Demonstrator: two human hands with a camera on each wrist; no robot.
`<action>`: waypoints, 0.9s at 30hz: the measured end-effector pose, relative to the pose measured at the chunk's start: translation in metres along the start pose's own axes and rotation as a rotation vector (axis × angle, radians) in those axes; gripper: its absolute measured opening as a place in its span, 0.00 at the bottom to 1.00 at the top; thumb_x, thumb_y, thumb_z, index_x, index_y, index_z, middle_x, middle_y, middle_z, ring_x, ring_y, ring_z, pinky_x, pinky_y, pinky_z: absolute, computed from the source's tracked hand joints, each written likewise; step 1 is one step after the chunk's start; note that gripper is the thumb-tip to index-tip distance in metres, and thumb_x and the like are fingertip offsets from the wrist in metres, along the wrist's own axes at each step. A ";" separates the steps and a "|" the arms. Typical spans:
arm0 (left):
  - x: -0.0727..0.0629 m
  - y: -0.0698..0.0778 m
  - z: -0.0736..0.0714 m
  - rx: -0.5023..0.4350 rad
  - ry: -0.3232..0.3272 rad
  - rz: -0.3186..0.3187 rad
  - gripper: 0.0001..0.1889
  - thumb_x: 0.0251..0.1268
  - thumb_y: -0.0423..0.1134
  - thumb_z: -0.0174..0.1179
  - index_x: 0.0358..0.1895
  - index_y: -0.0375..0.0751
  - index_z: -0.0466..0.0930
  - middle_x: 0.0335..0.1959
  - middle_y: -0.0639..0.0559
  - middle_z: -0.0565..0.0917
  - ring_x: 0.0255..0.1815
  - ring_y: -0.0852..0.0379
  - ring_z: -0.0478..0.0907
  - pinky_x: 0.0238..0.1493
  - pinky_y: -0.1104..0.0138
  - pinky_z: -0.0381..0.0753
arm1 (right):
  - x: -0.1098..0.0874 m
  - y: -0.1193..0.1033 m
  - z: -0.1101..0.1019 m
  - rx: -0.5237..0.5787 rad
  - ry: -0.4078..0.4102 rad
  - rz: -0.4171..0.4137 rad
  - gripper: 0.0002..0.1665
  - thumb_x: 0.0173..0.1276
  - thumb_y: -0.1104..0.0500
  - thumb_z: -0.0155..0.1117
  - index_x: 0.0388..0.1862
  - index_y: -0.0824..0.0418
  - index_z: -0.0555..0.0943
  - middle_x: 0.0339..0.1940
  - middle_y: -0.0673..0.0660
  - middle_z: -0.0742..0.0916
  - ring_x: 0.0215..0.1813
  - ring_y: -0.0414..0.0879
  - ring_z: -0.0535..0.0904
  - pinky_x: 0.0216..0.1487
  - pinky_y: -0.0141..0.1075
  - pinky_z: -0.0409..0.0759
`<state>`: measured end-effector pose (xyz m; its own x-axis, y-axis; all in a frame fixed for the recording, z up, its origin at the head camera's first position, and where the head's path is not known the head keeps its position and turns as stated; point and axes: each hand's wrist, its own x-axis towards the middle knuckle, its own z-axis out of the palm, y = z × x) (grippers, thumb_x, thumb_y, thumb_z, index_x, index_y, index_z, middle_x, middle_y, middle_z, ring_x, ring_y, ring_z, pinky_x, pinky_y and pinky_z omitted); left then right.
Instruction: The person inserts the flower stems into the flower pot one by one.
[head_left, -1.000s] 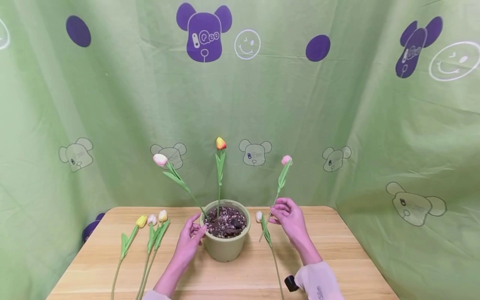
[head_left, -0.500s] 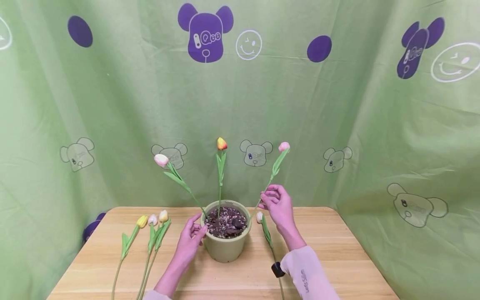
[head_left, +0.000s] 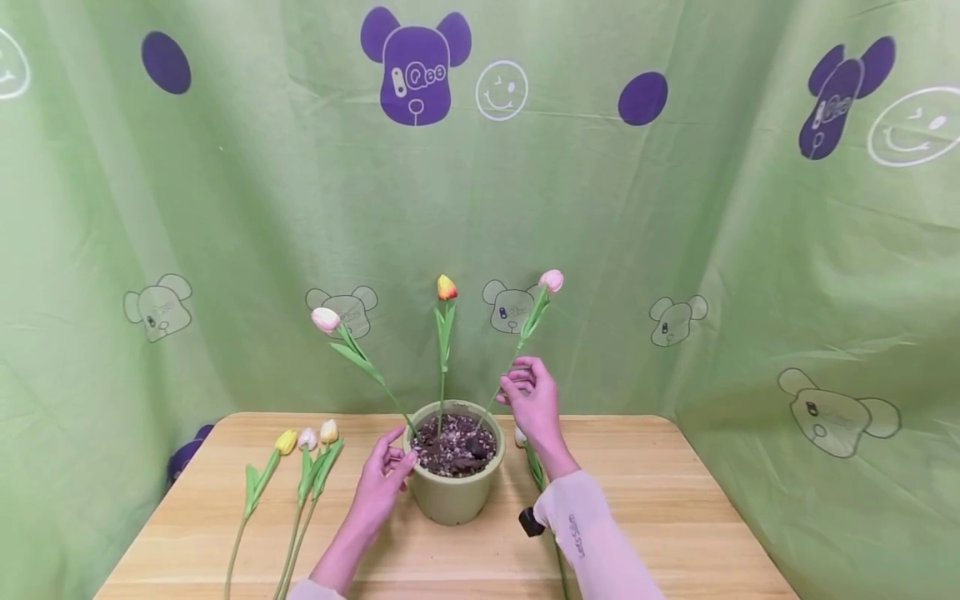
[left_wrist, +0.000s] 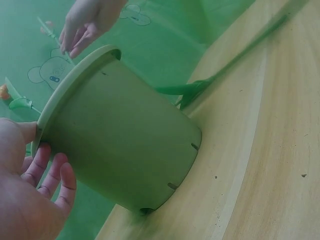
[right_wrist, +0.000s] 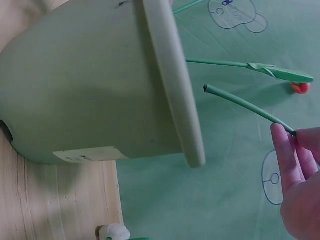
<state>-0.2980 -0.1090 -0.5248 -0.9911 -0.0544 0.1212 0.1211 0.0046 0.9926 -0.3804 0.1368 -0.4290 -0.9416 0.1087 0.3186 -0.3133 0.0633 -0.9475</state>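
A green flowerpot (head_left: 450, 502) filled with dark, pebbly soil stands at the middle of the table. My left hand (head_left: 380, 477) grips its left rim, thumb at the top edge and fingers under the lip. A pink tulip (head_left: 551, 281) leans right above the pot, its stem pinched between the thumb and fingers of my right hand (head_left: 534, 400). In the right wrist view the cut end of that stem (right_wrist: 235, 100) hangs free just beyond the rim. Two tulips stand in the soil: a pale pink one (head_left: 326, 319) tilted left and an upright red-yellow one (head_left: 447, 287).
On the wooden table (head_left: 652, 508), a yellow tulip (head_left: 286, 442) and two pale tulips (head_left: 329, 431) lie at the left. Right of the pot lies a white tulip (head_left: 535, 468), partly hidden by my right arm. A green printed curtain (head_left: 600, 208) hangs behind.
My right hand has carried the pink tulip left and up, from beside the pot to over its right side. The left hand has stayed on the rim.
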 end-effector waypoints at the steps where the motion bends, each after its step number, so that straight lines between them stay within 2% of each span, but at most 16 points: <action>1: 0.000 0.000 0.000 -0.001 -0.001 0.001 0.32 0.75 0.38 0.62 0.79 0.45 0.62 0.46 0.44 0.80 0.42 0.57 0.77 0.40 0.66 0.84 | 0.001 0.002 0.002 -0.002 -0.002 -0.003 0.22 0.70 0.73 0.64 0.61 0.65 0.74 0.50 0.65 0.83 0.49 0.59 0.84 0.44 0.37 0.90; 8: 0.000 -0.001 0.000 0.002 -0.006 0.002 0.33 0.75 0.39 0.61 0.79 0.45 0.61 0.46 0.44 0.79 0.42 0.56 0.76 0.40 0.66 0.84 | 0.006 0.011 0.013 -0.016 0.000 -0.021 0.22 0.69 0.74 0.64 0.61 0.64 0.74 0.49 0.65 0.83 0.46 0.55 0.83 0.44 0.40 0.91; 11: 0.000 -0.001 -0.001 0.007 -0.005 0.011 0.32 0.76 0.39 0.61 0.79 0.44 0.61 0.45 0.44 0.79 0.41 0.57 0.76 0.40 0.66 0.84 | 0.007 0.014 0.017 -0.031 0.003 -0.029 0.23 0.69 0.74 0.64 0.61 0.64 0.74 0.49 0.66 0.83 0.47 0.56 0.83 0.45 0.41 0.91; 19: 0.000 0.000 -0.001 0.010 -0.004 0.012 0.33 0.75 0.38 0.61 0.79 0.42 0.61 0.44 0.45 0.79 0.43 0.53 0.77 0.39 0.66 0.84 | 0.010 0.024 0.029 -0.089 0.025 -0.073 0.21 0.70 0.73 0.65 0.60 0.62 0.75 0.48 0.64 0.84 0.47 0.53 0.83 0.42 0.36 0.90; 27: 0.002 -0.001 -0.002 0.004 -0.007 0.018 0.33 0.75 0.38 0.61 0.79 0.41 0.61 0.44 0.45 0.79 0.41 0.55 0.76 0.38 0.66 0.84 | 0.008 0.031 0.037 -0.149 0.017 -0.098 0.19 0.70 0.72 0.65 0.58 0.61 0.76 0.46 0.62 0.85 0.48 0.52 0.83 0.45 0.39 0.91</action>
<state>-0.2999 -0.1111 -0.5258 -0.9891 -0.0474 0.1393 0.1390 0.0097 0.9902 -0.4023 0.1032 -0.4563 -0.9048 0.1111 0.4112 -0.3809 0.2210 -0.8978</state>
